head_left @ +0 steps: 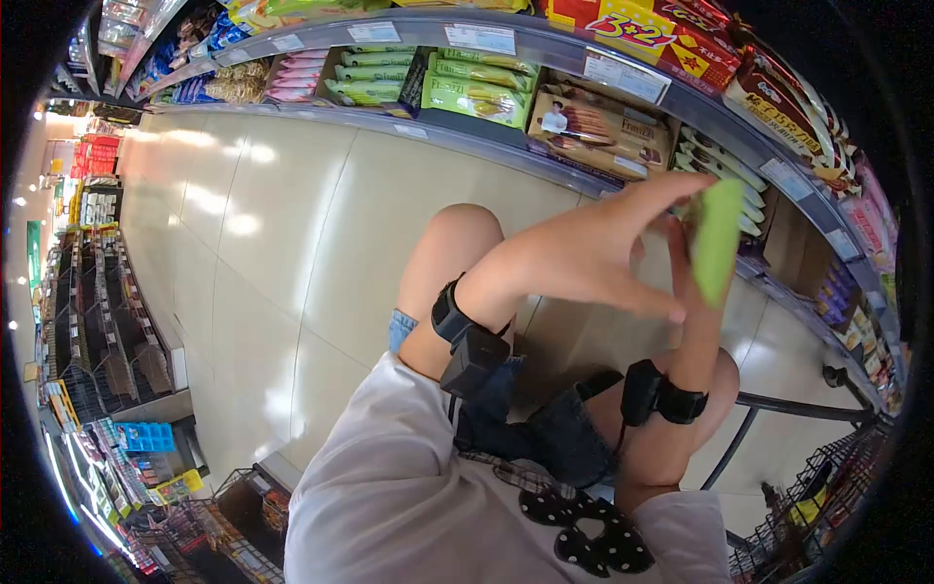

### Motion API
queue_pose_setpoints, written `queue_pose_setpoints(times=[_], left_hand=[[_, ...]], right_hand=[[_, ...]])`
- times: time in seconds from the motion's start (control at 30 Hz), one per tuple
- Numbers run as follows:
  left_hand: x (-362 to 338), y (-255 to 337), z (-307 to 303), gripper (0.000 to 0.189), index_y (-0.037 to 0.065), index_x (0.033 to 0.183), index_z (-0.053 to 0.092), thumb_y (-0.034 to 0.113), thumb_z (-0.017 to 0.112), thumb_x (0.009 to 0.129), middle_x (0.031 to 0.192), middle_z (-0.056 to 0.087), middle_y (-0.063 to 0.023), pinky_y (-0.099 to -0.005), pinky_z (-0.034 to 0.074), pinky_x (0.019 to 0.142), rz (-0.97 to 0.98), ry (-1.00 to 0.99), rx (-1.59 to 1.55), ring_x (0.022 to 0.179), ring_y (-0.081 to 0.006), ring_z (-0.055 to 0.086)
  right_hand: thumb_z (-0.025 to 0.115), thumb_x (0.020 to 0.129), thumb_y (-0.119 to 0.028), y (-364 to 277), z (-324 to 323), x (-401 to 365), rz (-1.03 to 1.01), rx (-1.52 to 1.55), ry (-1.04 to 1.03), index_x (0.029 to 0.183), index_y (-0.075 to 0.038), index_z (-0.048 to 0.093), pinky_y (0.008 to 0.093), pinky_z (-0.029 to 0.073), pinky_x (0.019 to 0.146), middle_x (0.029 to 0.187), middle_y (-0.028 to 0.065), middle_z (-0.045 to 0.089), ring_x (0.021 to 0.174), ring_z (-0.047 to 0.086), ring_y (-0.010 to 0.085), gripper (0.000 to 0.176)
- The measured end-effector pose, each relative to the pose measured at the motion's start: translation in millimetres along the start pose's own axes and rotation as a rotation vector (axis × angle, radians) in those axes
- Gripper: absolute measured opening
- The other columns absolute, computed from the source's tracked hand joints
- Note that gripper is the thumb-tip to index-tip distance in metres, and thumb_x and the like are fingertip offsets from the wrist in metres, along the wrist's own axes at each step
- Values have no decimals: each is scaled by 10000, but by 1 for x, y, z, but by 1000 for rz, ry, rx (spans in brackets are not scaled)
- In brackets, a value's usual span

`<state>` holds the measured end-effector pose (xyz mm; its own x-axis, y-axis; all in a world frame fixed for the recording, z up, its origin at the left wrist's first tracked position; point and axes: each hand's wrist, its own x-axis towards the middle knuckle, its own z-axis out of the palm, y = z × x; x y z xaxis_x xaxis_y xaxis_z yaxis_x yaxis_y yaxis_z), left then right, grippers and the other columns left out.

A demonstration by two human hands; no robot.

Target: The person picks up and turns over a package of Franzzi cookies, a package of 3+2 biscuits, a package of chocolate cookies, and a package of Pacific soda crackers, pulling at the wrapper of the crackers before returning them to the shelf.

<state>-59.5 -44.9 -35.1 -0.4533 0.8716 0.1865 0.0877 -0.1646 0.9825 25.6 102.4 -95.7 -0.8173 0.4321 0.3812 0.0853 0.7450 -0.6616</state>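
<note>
A light-green snack packet [717, 241], blurred by motion, is upright in front of the shelf. My right hand [682, 258] is closed on it from behind, partly hidden by the packet. From the left reaches my left hand [593, 245], its thumb and fingers spread wide. Its upper fingertips are right at the packet's top edge, while the thumb points toward my right wrist. Beyond the hands, the lower shelf holds a brown Franzzi box [601, 128] and a row of pale green packets [725, 170].
A store shelf [399, 127] curves across the top and right, carrying green packets [477, 92] and a red 3+2 box [632, 34]. A black wire cart [817, 487] stands at lower right. Wire racks [102, 321] line the far left beyond the tiled floor [263, 292].
</note>
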Motion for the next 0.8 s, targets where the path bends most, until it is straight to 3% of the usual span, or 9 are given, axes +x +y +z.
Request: queue_pose_setpoints(times=[0.03,0.1,0.17,0.37,0.43,0.57,0.67,0.73,0.8], left_hand=[[0,-1,-1,528,49,1146,454,191,684,692,1051,532,-84,-311,415,801,1,2,-1,961,-213,523],[4,-9,-1,650,38,1156,433,234,728,611,1054,531,-130,-368,404,830,264,157,708,1000,-292,500],[9,-15,2,665,35,1159,427,231,727,598,1054,525,-153,-384,395,840,202,99,621,1007,-323,484],[9,-25,20,640,37,1105,439,215,725,560,1030,518,-179,-396,375,847,288,166,670,986,-357,476],[10,-27,31,612,54,1062,446,197,723,535,999,520,-163,-402,376,828,245,261,500,977,-345,481],[11,-29,15,596,75,1048,444,155,708,520,958,522,-139,-406,374,810,179,161,665,948,-331,491],[-1,-38,-6,582,95,1057,448,116,684,525,932,525,-119,-396,373,797,153,109,1013,920,-316,499],[-13,-49,-23,553,118,1063,455,91,661,551,950,526,-111,-417,363,810,-191,-56,1097,932,-303,498],[-11,-56,-37,531,134,1069,462,74,642,573,963,525,-100,-436,353,818,-257,32,1198,959,-294,490]], right_hand=[[625,758,-87,-2,-3,-6,168,110,-69,1064,-15,503,298,455,717,1016,99,554,858,556,188,338],[617,762,-76,-9,-3,-16,332,219,-142,1067,1,499,303,454,735,1026,101,554,876,554,188,336],[681,717,-109,-6,9,-25,163,289,-38,943,-9,589,308,460,691,829,95,616,767,586,179,263],[688,694,-94,9,1,-39,152,416,-47,1069,-18,516,320,455,734,1000,118,573,884,565,199,420],[678,695,-81,6,2,-37,169,343,-127,1075,-17,507,324,445,751,1013,122,564,895,559,209,421],[635,700,-29,1,-5,-33,269,10,-426,1099,-14,473,337,408,822,1065,136,529,941,532,246,432],[635,698,-54,-13,-10,-22,97,100,-305,1127,-22,456,349,419,809,1042,178,533,961,520,316,466],[635,715,-97,-11,-13,-21,150,72,-361,1136,-37,449,360,417,806,1016,182,540,951,521,318,464],[650,717,-143,-4,-13,-23,263,78,-541,1139,-56,454,359,420,794,993,175,549,937,528,305,474]])
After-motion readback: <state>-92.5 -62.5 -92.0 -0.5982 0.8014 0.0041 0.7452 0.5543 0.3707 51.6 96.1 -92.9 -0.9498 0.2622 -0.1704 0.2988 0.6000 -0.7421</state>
